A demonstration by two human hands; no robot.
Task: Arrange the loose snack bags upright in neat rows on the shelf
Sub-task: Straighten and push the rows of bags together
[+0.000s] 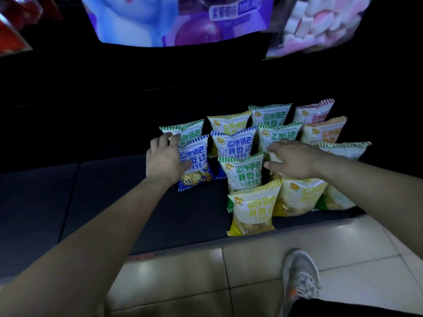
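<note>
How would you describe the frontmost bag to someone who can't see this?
On the dark shelf, snack bags stand in rows at the right. The yellow-trimmed bag stands nearest the shelf's front edge, alone ahead of the rest.

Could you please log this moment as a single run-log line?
left hand: holds blue bag | right hand: pinches bag corner | shelf: snack bags standing in rows
</note>
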